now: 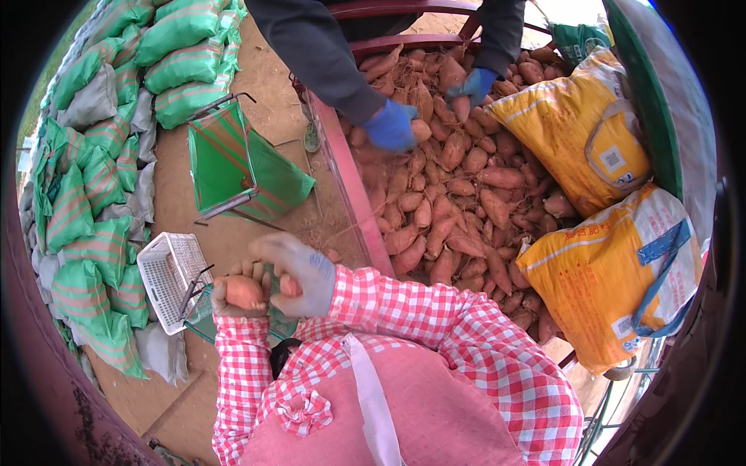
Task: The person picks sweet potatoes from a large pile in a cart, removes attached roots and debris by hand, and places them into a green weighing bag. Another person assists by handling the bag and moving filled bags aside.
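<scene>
My left hand [259, 273], in a grey glove, is closed around a reddish sweet potato [244, 293]. Just to its right, my right hand [311, 278] in a similar glove has its fingers around a smaller sweet potato [290, 286]; motion blurs it slightly. Both hands are close together, left of the trailer bed. Below them is part of a green open-mouthed bag [203, 317], mostly hidden by my arms. The large heap of sweet potatoes [458, 210], some with stringy roots, fills the bed to the right.
Across the heap, another person's blue-gloved hands [392, 128] handle sweet potatoes. A pink metal rail [361, 206] edges the bed. Two yellow sacks [602, 279] lie on its right side. Left are a framed green bag [268, 175], a white crate [162, 283] and stacked green sacks [93, 256].
</scene>
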A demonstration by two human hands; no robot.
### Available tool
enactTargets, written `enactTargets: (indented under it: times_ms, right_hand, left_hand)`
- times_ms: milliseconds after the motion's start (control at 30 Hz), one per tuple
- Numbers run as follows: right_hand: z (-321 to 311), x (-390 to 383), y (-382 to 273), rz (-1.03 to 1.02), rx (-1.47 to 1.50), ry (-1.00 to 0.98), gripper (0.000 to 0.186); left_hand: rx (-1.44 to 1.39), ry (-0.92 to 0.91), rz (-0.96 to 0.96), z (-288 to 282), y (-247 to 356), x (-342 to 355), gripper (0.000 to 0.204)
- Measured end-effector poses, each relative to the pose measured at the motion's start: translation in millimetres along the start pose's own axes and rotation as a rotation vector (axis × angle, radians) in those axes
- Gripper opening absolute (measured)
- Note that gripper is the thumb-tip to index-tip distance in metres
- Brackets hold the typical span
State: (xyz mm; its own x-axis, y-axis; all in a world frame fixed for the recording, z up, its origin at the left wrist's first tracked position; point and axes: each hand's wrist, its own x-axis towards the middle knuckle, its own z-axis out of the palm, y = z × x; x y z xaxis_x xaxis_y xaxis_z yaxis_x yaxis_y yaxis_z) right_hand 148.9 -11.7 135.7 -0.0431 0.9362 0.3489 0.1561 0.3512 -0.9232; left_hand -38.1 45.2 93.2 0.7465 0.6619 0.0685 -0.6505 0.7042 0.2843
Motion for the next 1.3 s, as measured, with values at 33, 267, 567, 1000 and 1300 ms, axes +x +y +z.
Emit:
enactTargets:
  times_ms: [33,267,567,1000,1300]
  right_hand:
    - [2,2,3,-0.013,0.038,0.1,0.069]
    - [25,8,18,-0.098,-0.231,-0.059,0.054]
    - [-134,-55,126,0.287,-0.585,0.566,0.024]
    - [-242,-21,215,1.289,-1.171,0.116,0.078]
    - [-232,-22,221,1.391,-1.113,0.305,0.062]
  left_hand:
    - [0.123,0.126,0.017,6,0,-8,0.083]
    - [0.332,0.426,-0.174,16,-40,-36,0.106]
    - [0.376,0.713,0.255,-31,33,-140,0.086]
    - [0.296,1.54,0.316,-107,31,-227,0.06]
    - [0.276,1.299,0.199,-96,23,-196,0.06]
